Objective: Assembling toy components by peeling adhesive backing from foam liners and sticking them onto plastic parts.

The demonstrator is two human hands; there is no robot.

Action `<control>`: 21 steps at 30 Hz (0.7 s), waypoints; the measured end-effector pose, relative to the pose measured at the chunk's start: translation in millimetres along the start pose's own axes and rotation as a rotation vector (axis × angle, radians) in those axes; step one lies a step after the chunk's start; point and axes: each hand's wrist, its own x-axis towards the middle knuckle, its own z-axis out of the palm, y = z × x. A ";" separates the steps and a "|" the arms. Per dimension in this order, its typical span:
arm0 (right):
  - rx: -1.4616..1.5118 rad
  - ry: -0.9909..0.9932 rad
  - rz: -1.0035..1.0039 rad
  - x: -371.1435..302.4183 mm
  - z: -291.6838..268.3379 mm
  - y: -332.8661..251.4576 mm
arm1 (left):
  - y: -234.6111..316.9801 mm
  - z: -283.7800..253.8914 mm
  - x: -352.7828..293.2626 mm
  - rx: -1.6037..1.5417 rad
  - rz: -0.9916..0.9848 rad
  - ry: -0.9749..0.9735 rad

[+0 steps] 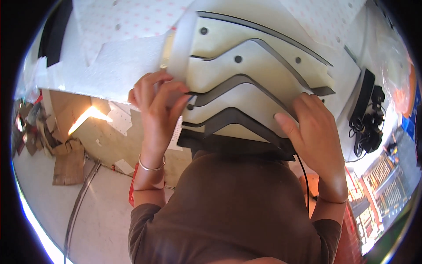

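Observation:
A cream panel (220, 92) lies before me, crossed by several dark grey bent strips and dotted with round dark holes. Along its near edge runs a black band (237, 147). At the panel's left edge my left hand (157, 90) has thumb and forefinger closed about the left end of a middle grey strip (211, 94); the exact contact is hard to see. My right hand (314, 132) grips the panel's right side, thumb on its face and fingers bent over the strip ends there. Part of that edge is hidden under the hand.
The panel rests on a white-covered table (132, 57). Black adapters with cables (369, 119) and a clear plastic bag (395, 75) sit at the right. A black strip (55, 33) lies far left. Cardboard scraps (68, 165) are on the floor, and a black cable (303, 176) hangs near my body.

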 end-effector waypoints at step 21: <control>-0.115 1.115 0.052 185.0 -280.7 55.3 | -36.0 -68.2 63.6 -0.012 -0.056 0.537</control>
